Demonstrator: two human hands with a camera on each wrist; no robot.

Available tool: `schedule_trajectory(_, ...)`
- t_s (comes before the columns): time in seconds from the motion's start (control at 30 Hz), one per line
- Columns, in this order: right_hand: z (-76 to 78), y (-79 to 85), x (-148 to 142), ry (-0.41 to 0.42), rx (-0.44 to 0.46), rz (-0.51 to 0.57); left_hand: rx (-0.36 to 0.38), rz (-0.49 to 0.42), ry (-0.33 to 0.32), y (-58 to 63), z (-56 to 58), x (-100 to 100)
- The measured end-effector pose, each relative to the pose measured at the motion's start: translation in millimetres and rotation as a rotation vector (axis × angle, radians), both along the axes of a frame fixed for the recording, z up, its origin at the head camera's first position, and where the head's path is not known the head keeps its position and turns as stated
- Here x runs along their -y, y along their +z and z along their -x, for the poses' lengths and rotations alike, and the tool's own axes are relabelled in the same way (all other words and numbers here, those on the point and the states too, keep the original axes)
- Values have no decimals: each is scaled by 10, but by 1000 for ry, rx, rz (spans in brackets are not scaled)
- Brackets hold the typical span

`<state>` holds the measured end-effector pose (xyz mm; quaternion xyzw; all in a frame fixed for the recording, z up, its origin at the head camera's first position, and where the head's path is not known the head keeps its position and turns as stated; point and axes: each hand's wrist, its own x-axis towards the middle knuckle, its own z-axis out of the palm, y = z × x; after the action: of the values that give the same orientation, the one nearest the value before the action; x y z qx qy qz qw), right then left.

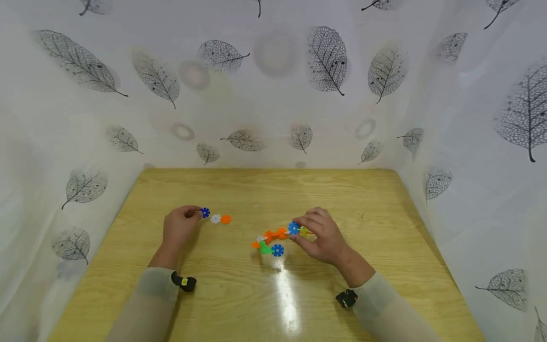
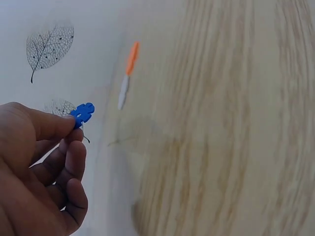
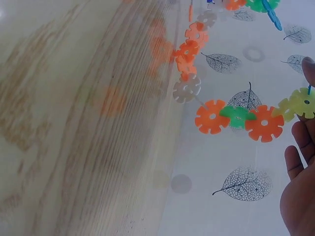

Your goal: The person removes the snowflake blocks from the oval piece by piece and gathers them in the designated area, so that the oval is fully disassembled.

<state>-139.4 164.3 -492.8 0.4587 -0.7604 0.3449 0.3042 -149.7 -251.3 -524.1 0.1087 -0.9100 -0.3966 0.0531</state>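
Note:
My left hand point(image 1: 179, 230) pinches a dark blue notched plastic disc point(image 1: 205, 212) between thumb and fingertips, above the table's left half. Just right of it are a white notched disc point(image 1: 215, 218) and an orange disc point(image 1: 226, 219); those two meet end to end in the left wrist view, apart from the blue one. With fingertips and thumb, my right hand point(image 1: 322, 237) grips a chain of interlocked discs point(image 1: 280, 233) by a blue disc point(image 1: 293, 228). Orange, white, green and yellow discs point(image 3: 302, 102) are linked in that chain, and it hangs in a curve. The right fingertips are partly cut off in the right wrist view.
The wooden table point(image 1: 239, 294) has a bright glare patch in front of the chain. A white sheet with leaf prints point(image 1: 273, 95) encloses the back and both sides. Black straps with small devices point(image 1: 184, 282) sit at both wrists.

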Motion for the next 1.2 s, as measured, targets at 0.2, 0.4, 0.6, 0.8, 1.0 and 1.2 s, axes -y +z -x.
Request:
schedule_trajectory(0.2,-23,17,-10,-4,11,-18,97,23,-13,-3,-8,49)
schedule_trajectory(0.4,-30,25,-1,0,18,-15,140,67,-42,-98,27,93)
schedule_trajectory(0.6,-33,32,0,-3,16,-21,135,93,-59,-143,59,118)
schedule_trajectory(0.8,-28,42,8,-5,20,-29,138,106,-64,-126,68,119)
schedule_trajectory(1.0,-33,43,20,-6,17,-26,158,98,-52,-111,56,109)
schedule_trajectory(1.2,-36,47,23,-11,20,-29,150,95,-34,-117,57,99)
